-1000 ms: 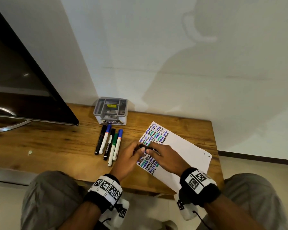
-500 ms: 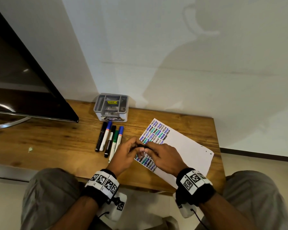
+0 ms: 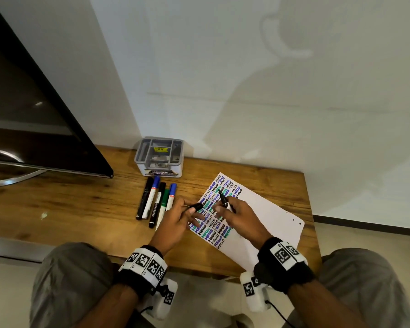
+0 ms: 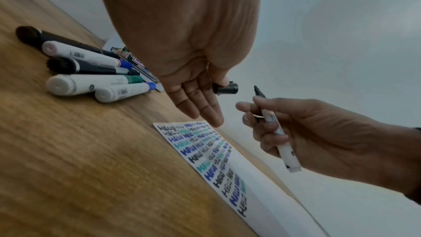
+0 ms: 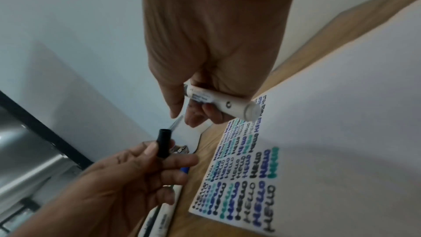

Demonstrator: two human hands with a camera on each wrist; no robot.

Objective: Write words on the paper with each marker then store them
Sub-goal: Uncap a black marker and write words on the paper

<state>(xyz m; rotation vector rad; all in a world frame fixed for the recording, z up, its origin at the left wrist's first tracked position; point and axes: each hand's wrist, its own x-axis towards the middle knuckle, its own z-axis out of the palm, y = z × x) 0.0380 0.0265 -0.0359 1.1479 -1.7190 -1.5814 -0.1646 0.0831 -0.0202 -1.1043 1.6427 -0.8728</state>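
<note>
My right hand (image 3: 232, 215) grips an uncapped white marker (image 3: 225, 201) with a black tip, held above the paper (image 3: 265, 216). The same marker (image 4: 276, 133) shows in the left wrist view, and the marker (image 5: 218, 102) in the right wrist view. My left hand (image 3: 175, 218) pinches its black cap (image 3: 195, 206) between thumb and forefinger, a short gap left of the tip; the cap (image 4: 225, 88) and the cap (image 5: 163, 143) appear in both wrist views. The paper carries rows of "HELLO" in black, blue and green. Several capped markers (image 3: 155, 202) lie side by side left of the paper.
A grey organiser box (image 3: 159, 156) stands at the back of the wooden table (image 3: 69, 209), against the wall. A dark monitor (image 3: 29, 119) on a curved metal stand fills the left side. My knees sit below the table's front edge.
Both hands were together over the paper on the capped marker. They have since pulled apart: the cap came off into my left hand, and the right holds the bare marker.
</note>
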